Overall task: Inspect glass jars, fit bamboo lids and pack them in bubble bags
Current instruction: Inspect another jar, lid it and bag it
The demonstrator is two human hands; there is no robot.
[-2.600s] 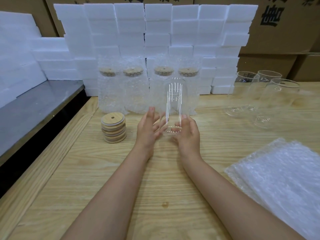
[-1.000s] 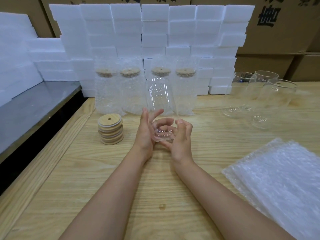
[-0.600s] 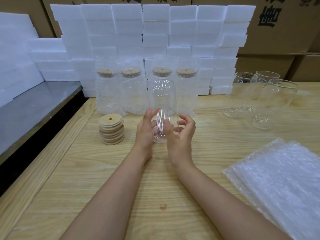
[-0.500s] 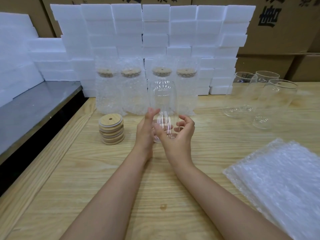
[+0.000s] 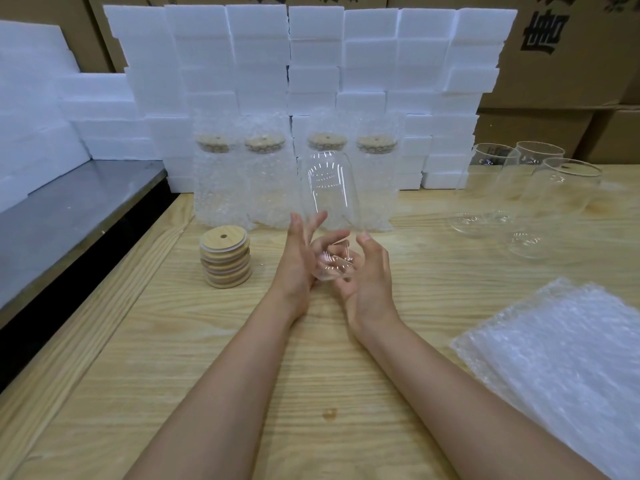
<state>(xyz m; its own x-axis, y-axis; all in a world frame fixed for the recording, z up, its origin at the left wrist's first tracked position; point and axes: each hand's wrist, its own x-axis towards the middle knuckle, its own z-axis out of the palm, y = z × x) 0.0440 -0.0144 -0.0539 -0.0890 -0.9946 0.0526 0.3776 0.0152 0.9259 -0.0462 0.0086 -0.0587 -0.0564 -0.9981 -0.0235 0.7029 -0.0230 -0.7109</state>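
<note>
Glass jar [image 5: 330, 199] clear of surface [image 5: 242, 341], tilted, base toward camera; left hand [image 5: 298, 261] and right hand [image 5: 372, 282] both curled round base end only; risk: smooth glass slips from hands while turned, drops, cracks, or hits bamboo lids [image 5: 225, 258] alongside.

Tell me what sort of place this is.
Probably a packing bench in a warehouse or small factory: cardboard cartons are stacked behind, four lidded jars already stand in bubble bags, and a pile of empty bubble bags lies on the wooden bench.
</note>
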